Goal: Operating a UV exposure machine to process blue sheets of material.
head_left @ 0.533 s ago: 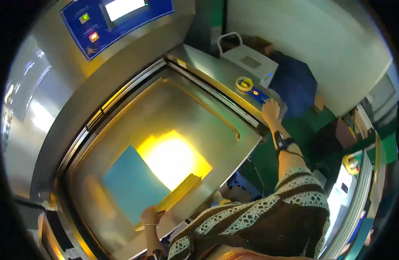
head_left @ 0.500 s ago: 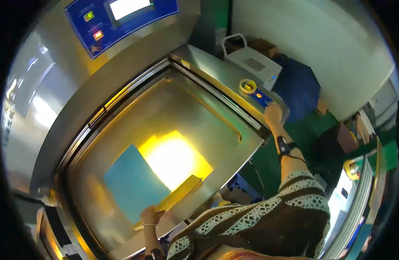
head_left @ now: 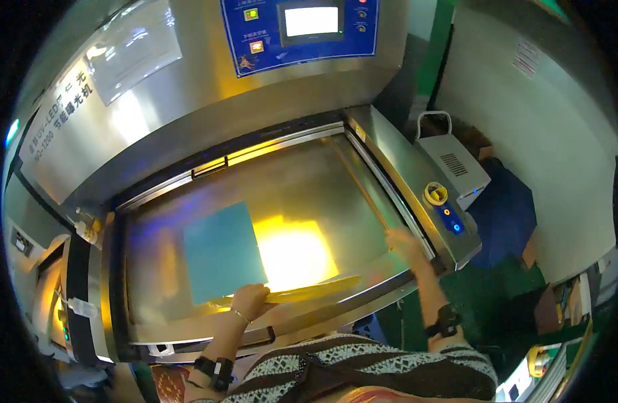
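Observation:
My left hand (head_left: 250, 300) is closed on the near edge of a yellow see-through film (head_left: 315, 291), next to the lower corner of a flat blue sheet (head_left: 221, 252). Both lie on the shiny metal bed (head_left: 161, 309) of a large machine. To the right of the sheet, a bright yellow-white patch (head_left: 295, 254) glows on the bed. My right hand (head_left: 404, 248), slightly blurred, is over the bed's right rim. Its fingers close around the near end of a thin brown strip (head_left: 362, 187) running along the right side.
A blue control panel with a lit screen (head_left: 312, 21) is on the machine's upright front. Along the right ledge are a yellow tape roll (head_left: 436, 194) and lit buttons (head_left: 452, 220). Beyond stands a grey box with a handle (head_left: 453, 164). A white bottle (head_left: 82, 307) lies at left.
My right hand has left the buttons on the ledge and moved left to the strip. The lit button has changed from orange to blue, with orange above. The head view has turned.

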Action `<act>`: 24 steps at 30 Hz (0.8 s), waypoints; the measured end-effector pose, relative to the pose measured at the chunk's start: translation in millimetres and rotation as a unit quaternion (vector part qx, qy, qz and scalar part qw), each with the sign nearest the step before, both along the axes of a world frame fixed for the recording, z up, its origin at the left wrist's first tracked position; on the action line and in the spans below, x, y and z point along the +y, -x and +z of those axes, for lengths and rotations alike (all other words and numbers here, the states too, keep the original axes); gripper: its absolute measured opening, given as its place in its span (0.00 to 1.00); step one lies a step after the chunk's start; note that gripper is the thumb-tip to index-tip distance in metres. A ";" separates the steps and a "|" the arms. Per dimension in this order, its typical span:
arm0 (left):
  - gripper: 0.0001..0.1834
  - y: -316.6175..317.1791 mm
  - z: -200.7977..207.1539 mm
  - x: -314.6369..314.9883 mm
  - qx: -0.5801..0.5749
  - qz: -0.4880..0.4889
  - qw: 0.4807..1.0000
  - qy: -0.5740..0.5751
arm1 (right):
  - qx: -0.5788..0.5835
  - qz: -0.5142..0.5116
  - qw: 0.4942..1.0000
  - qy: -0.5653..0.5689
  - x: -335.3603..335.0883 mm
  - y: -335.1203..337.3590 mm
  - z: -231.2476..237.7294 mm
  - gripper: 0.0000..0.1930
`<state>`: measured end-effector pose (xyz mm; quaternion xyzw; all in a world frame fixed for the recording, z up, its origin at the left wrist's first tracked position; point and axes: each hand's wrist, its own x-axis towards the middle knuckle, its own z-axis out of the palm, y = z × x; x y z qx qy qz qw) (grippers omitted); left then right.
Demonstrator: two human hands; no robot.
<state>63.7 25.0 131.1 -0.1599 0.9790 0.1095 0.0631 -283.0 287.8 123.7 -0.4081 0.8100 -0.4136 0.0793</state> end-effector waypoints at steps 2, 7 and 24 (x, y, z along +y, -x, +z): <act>0.21 9.4 -0.6 10.4 -0.024 -0.027 0.999 -0.011 | -0.045 0.219 0.973 -0.052 -26.3 -47.2 -8.8 0.16; 0.23 21.8 -47.1 44.7 -0.189 -0.090 0.977 -0.036 | -0.053 0.472 0.841 -0.258 -57.4 -140.9 -75.7 0.24; 0.25 -155.3 -206.9 91.4 -0.057 0.382 0.890 -0.241 | 0.013 0.117 0.961 -0.250 4.3 -49.9 -268.0 0.16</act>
